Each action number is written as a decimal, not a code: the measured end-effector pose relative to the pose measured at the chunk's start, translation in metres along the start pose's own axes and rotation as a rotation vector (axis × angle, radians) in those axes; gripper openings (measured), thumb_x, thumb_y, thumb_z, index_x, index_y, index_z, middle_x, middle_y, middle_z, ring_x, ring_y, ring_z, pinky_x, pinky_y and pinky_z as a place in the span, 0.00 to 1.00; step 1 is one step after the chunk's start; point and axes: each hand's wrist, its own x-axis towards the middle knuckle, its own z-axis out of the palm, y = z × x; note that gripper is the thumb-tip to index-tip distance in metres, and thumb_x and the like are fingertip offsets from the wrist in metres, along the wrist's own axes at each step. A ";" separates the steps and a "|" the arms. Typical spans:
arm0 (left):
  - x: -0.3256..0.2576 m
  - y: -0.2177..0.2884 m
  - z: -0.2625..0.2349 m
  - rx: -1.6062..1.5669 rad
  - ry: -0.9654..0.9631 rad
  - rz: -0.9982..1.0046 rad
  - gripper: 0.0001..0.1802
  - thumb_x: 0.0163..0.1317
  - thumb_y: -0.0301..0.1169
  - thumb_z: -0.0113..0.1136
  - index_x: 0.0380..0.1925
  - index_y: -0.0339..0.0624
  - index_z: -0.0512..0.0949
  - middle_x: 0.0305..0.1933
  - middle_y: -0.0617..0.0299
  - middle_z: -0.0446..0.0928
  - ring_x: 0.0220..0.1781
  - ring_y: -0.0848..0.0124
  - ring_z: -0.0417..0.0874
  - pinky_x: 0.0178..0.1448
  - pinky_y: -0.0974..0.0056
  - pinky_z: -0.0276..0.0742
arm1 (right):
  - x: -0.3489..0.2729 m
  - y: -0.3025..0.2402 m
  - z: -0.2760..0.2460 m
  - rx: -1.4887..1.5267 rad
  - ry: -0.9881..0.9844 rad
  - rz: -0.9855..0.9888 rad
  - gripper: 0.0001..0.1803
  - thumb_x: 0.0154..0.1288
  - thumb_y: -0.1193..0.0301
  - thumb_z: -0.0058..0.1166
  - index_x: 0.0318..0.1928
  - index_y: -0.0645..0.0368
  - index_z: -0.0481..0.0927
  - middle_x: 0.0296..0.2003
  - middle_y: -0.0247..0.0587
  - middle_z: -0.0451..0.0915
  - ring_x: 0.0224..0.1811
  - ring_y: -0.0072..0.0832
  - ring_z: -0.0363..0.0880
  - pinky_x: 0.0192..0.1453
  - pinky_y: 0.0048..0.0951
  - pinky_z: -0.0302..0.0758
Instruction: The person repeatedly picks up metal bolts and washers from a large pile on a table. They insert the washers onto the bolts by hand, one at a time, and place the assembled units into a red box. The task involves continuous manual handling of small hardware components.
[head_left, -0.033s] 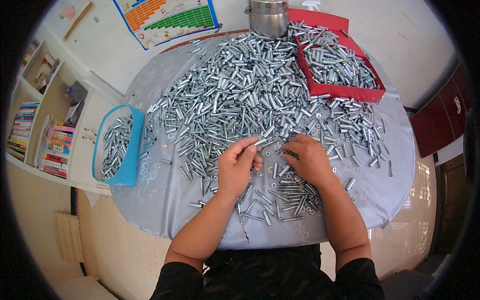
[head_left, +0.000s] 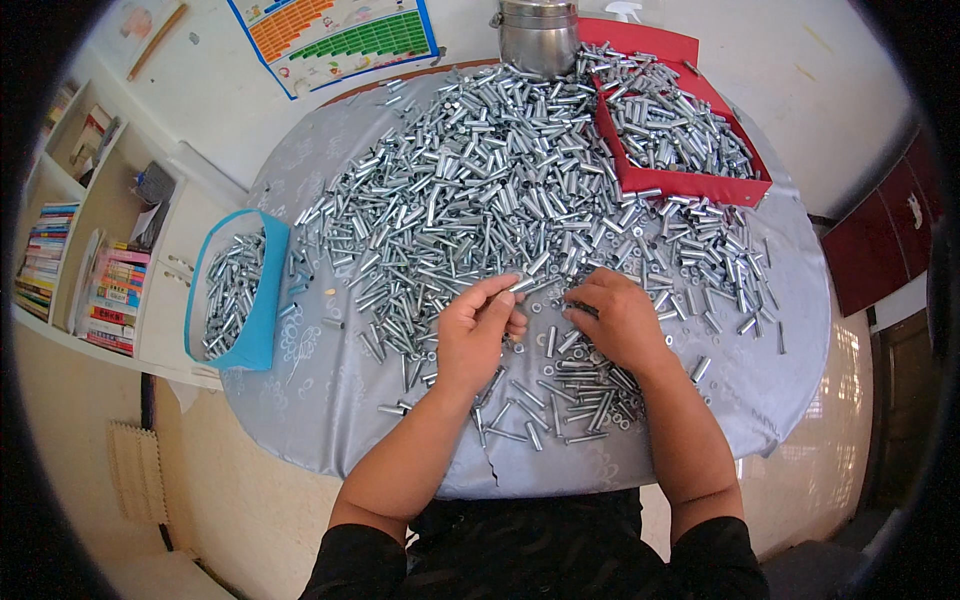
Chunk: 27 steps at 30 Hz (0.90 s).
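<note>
My left hand [head_left: 478,325] is closed, with a small shiny metal sleeve [head_left: 521,284] pinched between thumb and forefinger. Just right of it, my right hand [head_left: 618,318] has its fingers curled down at the near edge of the heap; whatever is in its fingertips is hidden. Beyond both hands spreads a big heap of metal sleeves and bolts [head_left: 470,190]. Loose washers and nuts lie around the fingers. Between my forearms rests a smaller group of long bolts [head_left: 590,390], some with washers beside them.
A blue bin [head_left: 262,310] of assembled-looking metal pieces stands at the left. At the back right, a red box [head_left: 690,187] holds more pieces, near a steel pot [head_left: 538,40]. Everything sits on a round table with a grey cloth [head_left: 310,420]. Bookshelves [head_left: 105,220] flank the left side.
</note>
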 end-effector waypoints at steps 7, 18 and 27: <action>-0.003 -0.003 0.001 0.051 -0.035 -0.038 0.13 0.68 0.24 0.54 0.51 0.34 0.78 0.41 0.57 0.82 0.33 0.74 0.82 0.39 0.68 0.81 | 0.000 -0.002 -0.005 0.136 -0.071 0.107 0.07 0.54 0.73 0.62 0.35 0.59 0.81 0.31 0.44 0.79 0.36 0.41 0.79 0.41 0.37 0.75; -0.005 0.000 0.005 0.038 -0.132 -0.028 0.14 0.67 0.23 0.55 0.51 0.33 0.78 0.41 0.56 0.83 0.33 0.75 0.82 0.37 0.69 0.82 | 0.000 -0.004 -0.001 0.836 0.071 0.373 0.03 0.62 0.80 0.58 0.36 0.64 0.78 0.32 0.34 0.81 0.35 0.18 0.78 0.39 0.22 0.75; -0.005 0.000 0.005 0.041 -0.127 -0.037 0.14 0.67 0.23 0.55 0.51 0.32 0.78 0.41 0.55 0.83 0.32 0.75 0.82 0.37 0.70 0.82 | 0.000 -0.010 -0.001 0.952 0.052 0.372 0.05 0.59 0.81 0.61 0.34 0.63 0.77 0.39 0.37 0.83 0.37 0.18 0.79 0.42 0.21 0.76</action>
